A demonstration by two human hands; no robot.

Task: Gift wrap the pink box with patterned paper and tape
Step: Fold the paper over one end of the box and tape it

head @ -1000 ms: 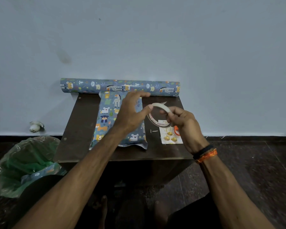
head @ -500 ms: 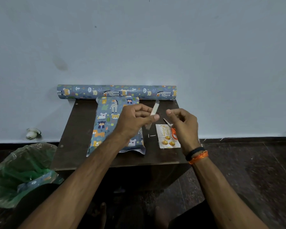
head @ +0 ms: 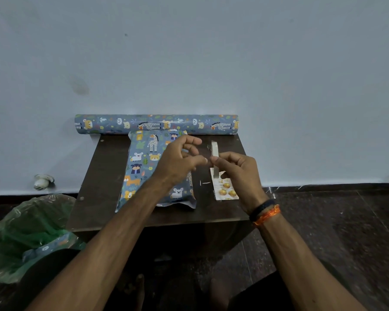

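The box (head: 144, 167), wrapped in blue animal-patterned paper, lies on the dark brown table (head: 103, 176), with a loose paper flap at its near end. Just right of it and above the table, my right hand (head: 238, 173) grips a white tape roll (head: 214, 153), which stands edge-on to me. My left hand (head: 180, 160) hovers over the box's right side. Its thumb and forefinger meet at the roll's left edge, pinching the tape end there. The pink box surface itself is hidden under the paper.
A roll of the same patterned paper (head: 155, 124) lies along the table's far edge by the wall. A white card with gold dots (head: 225, 191) sits under my right hand. A bin with a green bag (head: 27, 234) stands on the floor at left.
The tape roll has turned from face-on to edge-on. Both hands have closed in on it, and my left fingertips now meet the roll next to my right fingers.
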